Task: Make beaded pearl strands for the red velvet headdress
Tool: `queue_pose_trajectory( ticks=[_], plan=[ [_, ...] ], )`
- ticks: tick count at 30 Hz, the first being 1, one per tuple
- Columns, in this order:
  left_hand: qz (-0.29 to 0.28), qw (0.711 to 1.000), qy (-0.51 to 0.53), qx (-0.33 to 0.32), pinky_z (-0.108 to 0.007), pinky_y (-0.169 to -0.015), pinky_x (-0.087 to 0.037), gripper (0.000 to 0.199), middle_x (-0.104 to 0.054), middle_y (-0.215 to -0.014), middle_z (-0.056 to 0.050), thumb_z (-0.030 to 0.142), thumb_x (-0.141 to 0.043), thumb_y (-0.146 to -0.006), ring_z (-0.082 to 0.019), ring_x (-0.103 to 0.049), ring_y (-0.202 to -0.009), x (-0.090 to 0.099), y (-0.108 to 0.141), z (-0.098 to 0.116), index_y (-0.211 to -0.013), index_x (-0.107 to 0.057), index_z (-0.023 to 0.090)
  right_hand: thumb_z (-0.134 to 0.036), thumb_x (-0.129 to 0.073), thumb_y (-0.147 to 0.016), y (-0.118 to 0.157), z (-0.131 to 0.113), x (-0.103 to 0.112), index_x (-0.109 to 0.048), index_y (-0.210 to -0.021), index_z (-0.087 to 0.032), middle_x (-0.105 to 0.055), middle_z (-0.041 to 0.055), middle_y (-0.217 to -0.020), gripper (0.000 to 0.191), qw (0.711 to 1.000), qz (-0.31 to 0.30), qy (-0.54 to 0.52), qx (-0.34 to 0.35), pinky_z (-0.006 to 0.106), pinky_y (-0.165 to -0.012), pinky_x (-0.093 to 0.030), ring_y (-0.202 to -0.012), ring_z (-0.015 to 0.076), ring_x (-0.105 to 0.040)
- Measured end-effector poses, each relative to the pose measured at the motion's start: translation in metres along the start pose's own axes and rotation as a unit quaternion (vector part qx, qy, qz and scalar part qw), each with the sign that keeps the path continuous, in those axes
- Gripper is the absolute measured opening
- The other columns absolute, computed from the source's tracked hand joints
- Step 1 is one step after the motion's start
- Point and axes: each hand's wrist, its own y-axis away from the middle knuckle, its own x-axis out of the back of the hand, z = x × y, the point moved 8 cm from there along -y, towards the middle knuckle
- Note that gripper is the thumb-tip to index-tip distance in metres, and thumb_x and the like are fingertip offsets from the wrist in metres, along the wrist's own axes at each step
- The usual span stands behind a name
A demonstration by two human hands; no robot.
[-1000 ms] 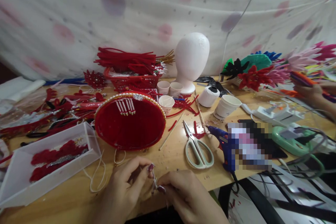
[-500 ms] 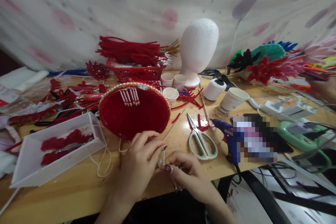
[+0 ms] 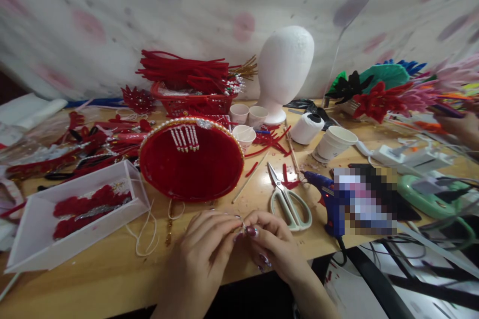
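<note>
My left hand (image 3: 209, 244) and my right hand (image 3: 275, 246) meet fingertip to fingertip at the table's front edge. Both are pinched on something small and pale between them, mostly hidden by the fingers. Beyond them stands a round red velvet piece (image 3: 190, 169) with a pearl and gold rim and short strings of white beads hanging inside its top. A thin gold chain (image 3: 169, 232) lies left of my left hand. Scissors (image 3: 286, 199) with pale green handles lie open, just beyond my right hand.
A white tray (image 3: 80, 251) with red pieces stands left. A blue glue gun (image 3: 329, 199), a phone and cables lie right. Behind are paper cups (image 3: 335, 142), a thread spool (image 3: 307, 128), a white foam head (image 3: 286, 67) and a red basket (image 3: 194, 104). Another person's hand (image 3: 462, 127) shows far right.
My left hand has moved down and right, away from the red piece's lower edge. The fingertips of both hands have come closer together, and the gold chain shows more fully.
</note>
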Motion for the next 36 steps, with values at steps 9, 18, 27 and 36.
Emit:
queue_pose_trajectory(
  ticks=[9,18,27,36],
  plan=[
    [0.004,0.998,0.031,0.059,-0.031,-0.084,-0.057,0.013,-0.074,-0.088,0.003,0.016,-0.067,-0.092,-0.017,-0.071,-0.085,-0.003,0.005,-0.003,-0.098,-0.064,0.027,-0.046,-0.078,-0.085,0.003,-0.002,-0.002,-0.067,-0.081,-0.016,-0.048,-0.0095,-0.046,0.032,1.000,-0.014,0.016,0.022,0.015,-0.034,-0.030,-0.034,0.0038,-0.030],
    [0.049,0.994,-0.085,0.044,-0.049,-0.102,-0.045,0.024,-0.068,-0.118,-0.008,0.020,-0.069,-0.091,-0.028,-0.060,-0.115,0.006,0.009,0.000,-0.113,-0.062,0.025,-0.048,-0.077,-0.085,0.003,-0.005,-0.001,-0.064,-0.082,-0.016,-0.051,-0.0082,-0.051,0.034,0.999,-0.007,0.032,0.032,0.016,-0.037,-0.029,-0.038,0.0039,-0.032],
    [-0.001,0.996,-0.086,0.022,-0.047,-0.095,-0.040,0.016,-0.078,-0.089,0.004,0.019,-0.069,-0.092,-0.026,-0.065,-0.098,-0.002,0.010,0.000,-0.101,-0.064,0.030,-0.049,-0.073,-0.088,0.006,-0.006,-0.002,-0.063,-0.083,-0.016,-0.047,-0.0089,-0.051,0.035,0.998,-0.012,0.060,0.027,0.017,-0.040,-0.026,-0.041,0.0045,-0.034],
    [-0.074,0.985,-0.003,0.157,-0.033,-0.072,-0.051,0.007,-0.071,-0.084,0.002,0.021,-0.071,-0.088,-0.021,-0.067,-0.083,-0.009,0.013,-0.027,-0.086,-0.068,0.028,-0.051,-0.071,-0.090,0.010,-0.014,-0.006,-0.062,-0.083,-0.018,-0.050,-0.0060,-0.063,0.036,0.990,0.001,0.137,0.035,0.019,-0.045,-0.031,-0.050,0.0075,-0.040]
  ],
)
